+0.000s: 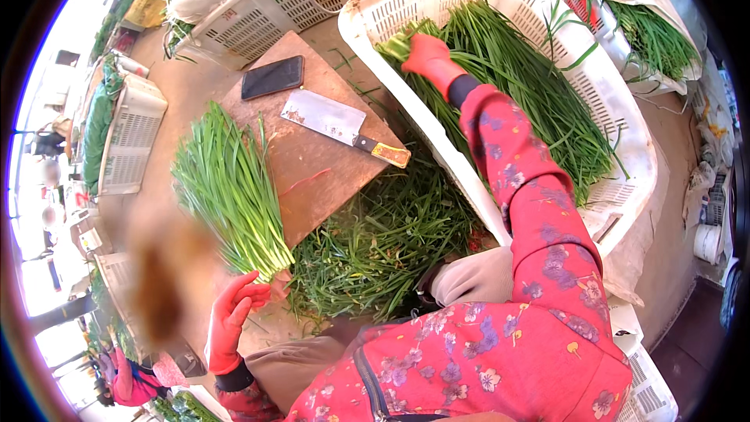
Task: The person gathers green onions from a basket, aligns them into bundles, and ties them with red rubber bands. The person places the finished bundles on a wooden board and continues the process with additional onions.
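My right hand point(430, 59), in a red glove, reaches into a white slatted plastic crate point(641, 147) and grips the pale ends of some garlic chives point(401, 46). Longer green chives point(521, 88) lie beside it in the crate. My left hand point(234, 316), also gloved in red, has its fingers apart near the cut ends of a chive bundle point(234, 193) at the edge of a wooden board point(310, 182). On the board lie a cleaver point(325, 116) with a yellow-and-black handle, a dark smartphone point(272, 77) and a thin red tie point(304, 182).
Loose chive trimmings point(381, 246) cover the floor between board and crate. Another white crate point(258, 18) stands behind the board, one with a green cover point(132, 135) at left. A wrapped load of chives point(650, 38) is at upper right. Something blurred and brown hangs close at left.
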Tool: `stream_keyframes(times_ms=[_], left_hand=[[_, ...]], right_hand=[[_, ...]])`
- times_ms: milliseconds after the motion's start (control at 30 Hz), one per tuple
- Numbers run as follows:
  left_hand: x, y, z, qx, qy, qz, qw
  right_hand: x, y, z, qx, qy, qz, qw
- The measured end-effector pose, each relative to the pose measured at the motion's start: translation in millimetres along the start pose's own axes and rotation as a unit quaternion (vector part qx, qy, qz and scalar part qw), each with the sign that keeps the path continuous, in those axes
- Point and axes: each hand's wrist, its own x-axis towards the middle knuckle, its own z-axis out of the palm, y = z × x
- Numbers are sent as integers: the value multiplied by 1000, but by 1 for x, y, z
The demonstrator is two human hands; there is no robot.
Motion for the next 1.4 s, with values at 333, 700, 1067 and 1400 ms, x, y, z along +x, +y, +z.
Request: stream_keyframes(times_ms=[333,700,1067,1400], left_hand=[[-20,-4,-6,-9,2,58,998],[-40,10,3,-70,-6,104,992],[-77,134,153,-197,-329,292,876],[-62,164,195,-606,-608,213,467]], right_hand=[[-63,103,-136,404,299,-53,863],[-147,110,-338,307,693,-179,628],[-291,22,-407,284,763,-286,505],[-417,-124,-219,222,558,-349,719]])
